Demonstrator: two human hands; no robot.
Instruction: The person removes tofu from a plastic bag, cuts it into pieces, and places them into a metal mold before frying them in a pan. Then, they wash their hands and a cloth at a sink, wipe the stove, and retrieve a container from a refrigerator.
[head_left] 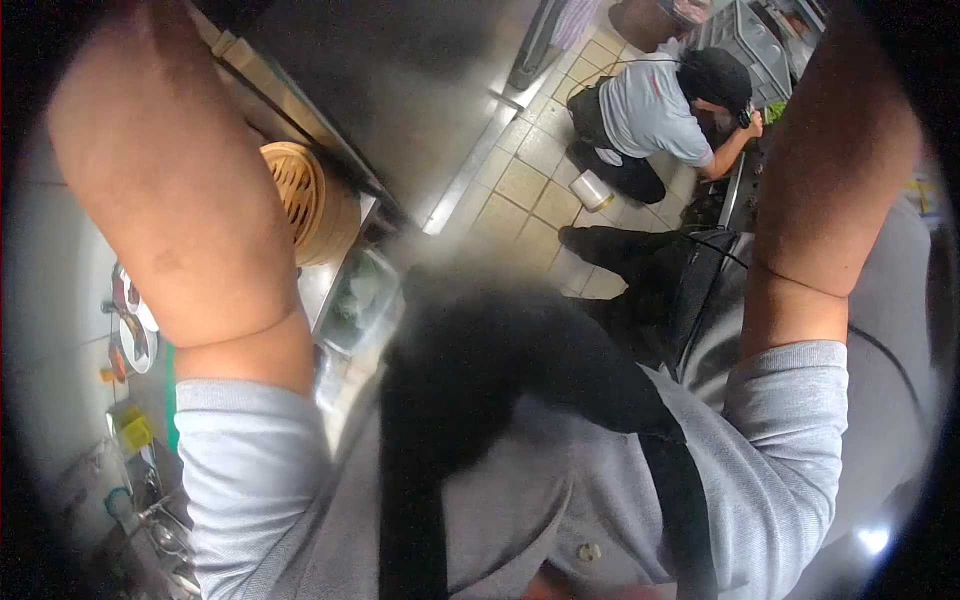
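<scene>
Both of my forearms reach up past the frame's upper edge, so neither hand shows and what they hold or touch is hidden. My left forearm (190, 200) passes beside a stack of round bamboo steamers (335, 215) on a metal counter. Below the steamers sits a clear plastic tub (360, 305) with something green inside. On the other side, my right forearm (825, 180) rises in front of a grey area. A black apron (480, 370) covers my front over a grey shirt.
A co-worker in a grey shirt (645, 105) crouches on the tiled floor (525, 185), one hand at a low unit. A white cylindrical container (592, 190) lies nearby. Grey crates (740, 45) stand behind. A yellow item (132, 430) and dishes are at left.
</scene>
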